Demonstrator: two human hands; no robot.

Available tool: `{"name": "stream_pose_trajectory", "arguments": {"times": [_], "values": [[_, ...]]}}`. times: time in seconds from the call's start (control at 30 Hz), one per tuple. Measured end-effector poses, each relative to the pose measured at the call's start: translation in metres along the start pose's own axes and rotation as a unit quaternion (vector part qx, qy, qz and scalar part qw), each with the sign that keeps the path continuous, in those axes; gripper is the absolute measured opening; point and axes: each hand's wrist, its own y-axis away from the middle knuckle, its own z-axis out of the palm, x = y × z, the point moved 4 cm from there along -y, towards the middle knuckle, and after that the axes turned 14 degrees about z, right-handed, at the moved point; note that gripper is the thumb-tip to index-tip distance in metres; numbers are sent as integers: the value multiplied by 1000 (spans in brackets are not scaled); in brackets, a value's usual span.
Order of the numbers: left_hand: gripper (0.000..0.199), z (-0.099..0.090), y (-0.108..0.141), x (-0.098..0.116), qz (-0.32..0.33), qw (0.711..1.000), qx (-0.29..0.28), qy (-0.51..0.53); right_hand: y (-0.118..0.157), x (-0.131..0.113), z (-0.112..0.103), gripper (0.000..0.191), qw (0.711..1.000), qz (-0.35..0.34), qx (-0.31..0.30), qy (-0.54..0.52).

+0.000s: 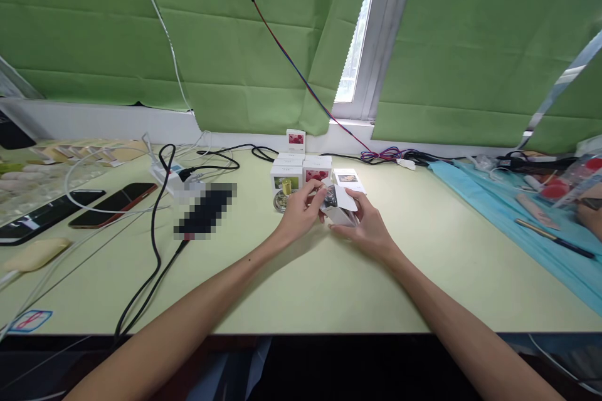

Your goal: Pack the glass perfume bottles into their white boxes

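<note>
A small white cardboard box (344,217) is held tilted above the table, its flap raised. Around its right side my right hand (369,225) is closed. The fingers of my left hand (303,208) are closed at the box's left, open end. Something dark and shiny (330,195) shows in that opening; its kind is unclear. Just left of my left hand stands a small gold-coloured cylinder (286,186), with a round, shiny clear-looking object (280,202) by it. Behind my hands are several white boxes with pictures, including one with a red picture (316,171) and another lying flat (348,178).
Phones (113,205) and a blurred-out dark device (205,210) lie at left among cables and a power strip (170,180). A blue cloth (493,213) with a pen (555,238) covers the right side. Another person's hand (590,219) shows at the right edge.
</note>
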Motion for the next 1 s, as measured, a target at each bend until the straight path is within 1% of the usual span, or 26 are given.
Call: {"name": "stream_pose_trajectory", "arguments": {"times": [0.27,0.57,0.73,1.0], "values": [[40,-1,0,0,-7,1000,3,-8,0,0,0,86,1000,0,2,-4],[35,0,0,-1,-7,1000,-4,-10,1,-3,-1,87,1000,9,2,10],[34,-2,-2,-2,-15,1000,-12,-13,2,-5,0,86,1000,13,2,17],[37,-3,-5,-7,-35,999,-37,15,4,-8,1,84,999,10,3,39]]}}
